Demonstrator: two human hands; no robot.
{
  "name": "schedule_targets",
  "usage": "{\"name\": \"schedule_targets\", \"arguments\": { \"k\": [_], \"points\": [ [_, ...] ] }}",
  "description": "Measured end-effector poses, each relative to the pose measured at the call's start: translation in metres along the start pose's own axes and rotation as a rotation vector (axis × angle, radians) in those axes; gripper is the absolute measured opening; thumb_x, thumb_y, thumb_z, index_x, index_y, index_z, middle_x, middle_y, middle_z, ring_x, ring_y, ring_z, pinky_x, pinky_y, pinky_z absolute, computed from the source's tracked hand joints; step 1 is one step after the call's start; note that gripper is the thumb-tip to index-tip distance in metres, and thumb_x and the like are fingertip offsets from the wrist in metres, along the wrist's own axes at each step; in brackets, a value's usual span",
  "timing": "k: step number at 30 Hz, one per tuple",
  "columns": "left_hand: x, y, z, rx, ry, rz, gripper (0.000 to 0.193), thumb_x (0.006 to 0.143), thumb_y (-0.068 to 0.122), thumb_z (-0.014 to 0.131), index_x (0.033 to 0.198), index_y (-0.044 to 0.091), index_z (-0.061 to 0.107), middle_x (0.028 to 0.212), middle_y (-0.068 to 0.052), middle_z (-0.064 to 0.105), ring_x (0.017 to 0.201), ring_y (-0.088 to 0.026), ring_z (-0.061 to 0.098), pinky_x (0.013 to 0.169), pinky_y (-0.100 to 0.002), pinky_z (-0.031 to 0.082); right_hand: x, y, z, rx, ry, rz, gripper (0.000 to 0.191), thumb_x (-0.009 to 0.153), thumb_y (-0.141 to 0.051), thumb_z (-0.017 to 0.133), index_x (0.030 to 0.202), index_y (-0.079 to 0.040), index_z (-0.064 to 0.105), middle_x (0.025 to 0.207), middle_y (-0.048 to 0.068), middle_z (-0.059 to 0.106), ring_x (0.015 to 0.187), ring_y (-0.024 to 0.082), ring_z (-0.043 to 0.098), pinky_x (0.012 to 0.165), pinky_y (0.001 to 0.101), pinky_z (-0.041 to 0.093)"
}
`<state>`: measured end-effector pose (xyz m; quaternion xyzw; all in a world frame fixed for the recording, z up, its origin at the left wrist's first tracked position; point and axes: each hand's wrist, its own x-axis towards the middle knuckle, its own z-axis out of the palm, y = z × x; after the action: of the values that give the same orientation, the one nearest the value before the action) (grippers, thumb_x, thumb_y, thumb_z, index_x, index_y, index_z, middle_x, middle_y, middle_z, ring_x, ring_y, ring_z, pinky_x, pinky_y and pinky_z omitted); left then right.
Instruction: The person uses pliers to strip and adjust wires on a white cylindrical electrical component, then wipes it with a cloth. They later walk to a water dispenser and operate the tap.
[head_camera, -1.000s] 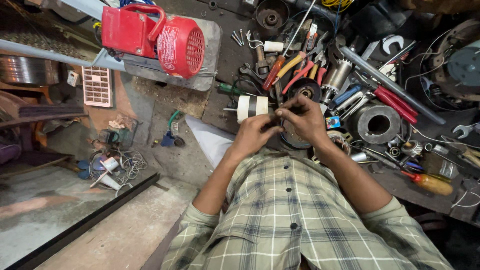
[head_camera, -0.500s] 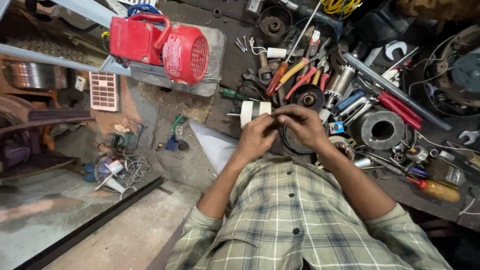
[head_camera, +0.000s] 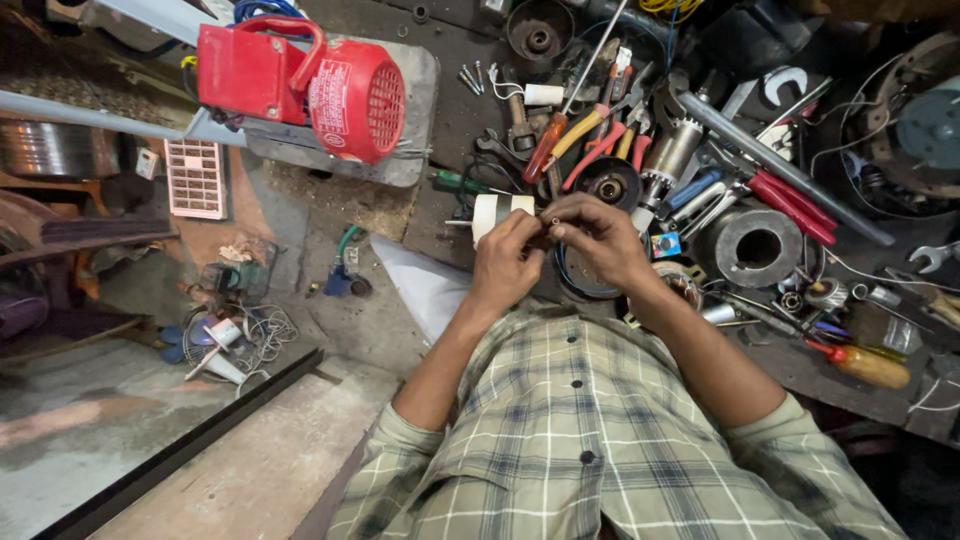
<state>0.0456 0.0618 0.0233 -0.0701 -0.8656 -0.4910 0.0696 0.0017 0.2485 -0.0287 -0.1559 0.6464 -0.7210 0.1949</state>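
Two hands, left hand (head_camera: 508, 262) and right hand (head_camera: 598, 237) pinching one small dark part (head_camera: 548, 226) (too tiny to identify), one white tape roll (head_camera: 497, 211) at ten o'clock, cluttered dark workbench (head_camera: 455, 110).

One head-worn camera looks steeply down from close above, the checked-shirt torso (head_camera: 600, 450) at the frame's bottom, the cluttered dark workbench (head_camera: 450, 110) across the upper right

The person wears a plaid shirt (head_camera: 600, 450) in pale green and cream, crossed by grey and dark lines. A row of small dark buttons runs down its middle. The sleeves are rolled to the elbows, leaving both forearms bare. The left hand (head_camera: 505, 262) and right hand (head_camera: 600, 235) wear no gloves or rings.
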Motion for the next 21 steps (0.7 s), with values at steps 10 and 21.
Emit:
{"name": "schedule_targets", "arguments": {
  "k": [10,21],
  "points": [
    [0.031,-0.029,-0.012,0.106,0.056,-0.056,0.019,0.090,0.015,0.078,0.092,0.003,0.062,0.091,-0.013,0.064,0.079,-0.032,0.066,0.069,-0.043,0.053,0.002,0.007,0.001,0.157,0.150,0.140,0.032,0.097,-0.010,0.070,0.128,-0.003,0.062,0.119,0.005,0.069,0.110,0.012,0.066,0.098,0.0287,0.054],
    [0.114,-0.091,-0.031,0.374,0.332,0.123,0.032,0.096,0.028,0.078,0.108,0.000,0.069,0.098,-0.016,0.068,0.088,-0.037,0.067,0.077,-0.045,0.053,-0.029,-0.015,-0.073,-0.498,0.225,0.072,0.023,0.097,-0.018,0.072,0.117,-0.007,0.073,0.112,0.006,0.074,0.100,0.018,0.070,0.083,0.0308,0.056]
  ]
}}
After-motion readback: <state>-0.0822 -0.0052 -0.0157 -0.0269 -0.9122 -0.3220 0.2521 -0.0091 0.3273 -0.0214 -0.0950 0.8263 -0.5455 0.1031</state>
